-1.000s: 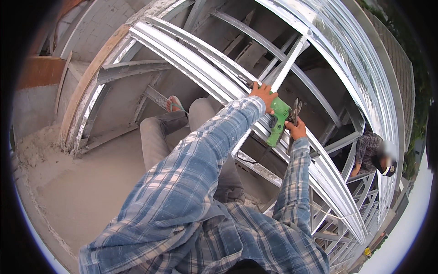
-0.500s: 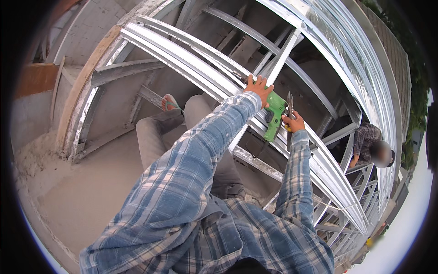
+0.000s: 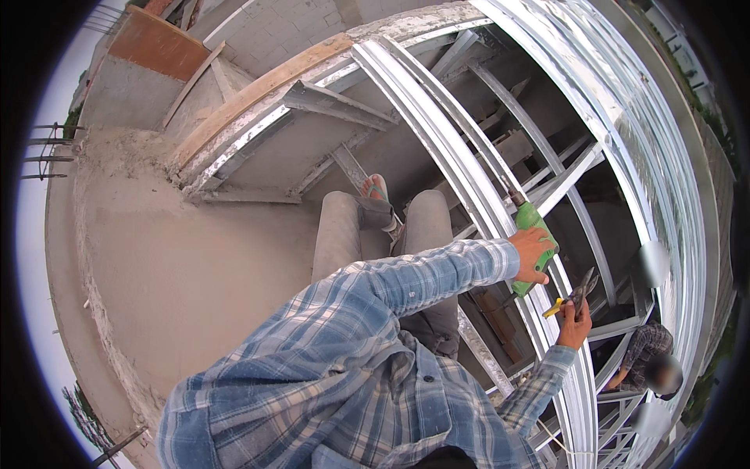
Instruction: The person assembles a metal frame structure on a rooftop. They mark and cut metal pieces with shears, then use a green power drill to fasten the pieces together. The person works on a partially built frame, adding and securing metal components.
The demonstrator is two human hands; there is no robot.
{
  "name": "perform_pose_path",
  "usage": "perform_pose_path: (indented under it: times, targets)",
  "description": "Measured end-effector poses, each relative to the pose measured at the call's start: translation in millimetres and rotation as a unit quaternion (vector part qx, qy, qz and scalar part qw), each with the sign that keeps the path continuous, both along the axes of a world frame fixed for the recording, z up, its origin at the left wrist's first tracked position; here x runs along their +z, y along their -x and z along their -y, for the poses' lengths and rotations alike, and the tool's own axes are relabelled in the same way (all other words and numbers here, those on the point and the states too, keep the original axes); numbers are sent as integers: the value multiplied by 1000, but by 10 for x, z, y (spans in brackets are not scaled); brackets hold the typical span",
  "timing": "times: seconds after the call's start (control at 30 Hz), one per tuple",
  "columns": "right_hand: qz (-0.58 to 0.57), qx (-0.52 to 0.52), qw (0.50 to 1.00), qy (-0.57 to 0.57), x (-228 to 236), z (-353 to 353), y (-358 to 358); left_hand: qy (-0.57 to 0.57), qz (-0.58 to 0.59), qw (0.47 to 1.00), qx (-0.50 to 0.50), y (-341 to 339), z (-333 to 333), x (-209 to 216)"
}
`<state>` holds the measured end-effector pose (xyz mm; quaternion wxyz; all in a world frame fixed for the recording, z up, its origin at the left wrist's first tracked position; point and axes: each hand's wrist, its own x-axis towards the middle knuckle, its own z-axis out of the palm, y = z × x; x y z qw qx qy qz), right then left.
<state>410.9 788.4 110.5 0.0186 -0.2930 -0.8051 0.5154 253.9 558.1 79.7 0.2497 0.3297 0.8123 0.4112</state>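
Worker perched atop a galvanised steel roof truss (image 3: 469,187), seen from above. Left hand (image 3: 533,254) is closed round the body of a green power drill (image 3: 533,238), whose nose presses against the truss rail just above the hand. Right hand (image 3: 574,324), just below the drill and beside the same rail, is clenched on a pair of pliers w/ yellow handles (image 3: 574,293), jaws pointing up and away from the truss. Both arms wear blue plaid shirt sleeves (image 3: 406,281). Grey-trousered legs (image 3: 344,230) stretch out to the left of the truss, a foot in a sandal (image 3: 375,187) resting near a cross-member.

Left of the truss, well below: a bare sandy concrete slab (image 3: 180,266), edged by a long timber plank (image 3: 258,90) and a rust-brown panel (image 3: 156,47) at the far corner. Rebar ends (image 3: 43,148) stick out at the slab's outer edge. To the right of the truss, lower down, a second person in a dark checked shirt (image 3: 644,348) stands within the steel framing. No packages, labels or signs can be made out.
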Motion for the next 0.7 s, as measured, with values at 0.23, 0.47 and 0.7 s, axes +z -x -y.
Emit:
perform_pose_path:
  times: [0.23,0.47,0.7]
  targets:
    - [-30,84,993,-71,278,285,294,-97,224,969,33,-195,26,121]
    - [-37,221,972,63,395,1722,380,-350,466,735,347,-562,176,-72]
    - [28,82,996,-24,-91,528,726,-446,518,591,429,-509,1392,512]
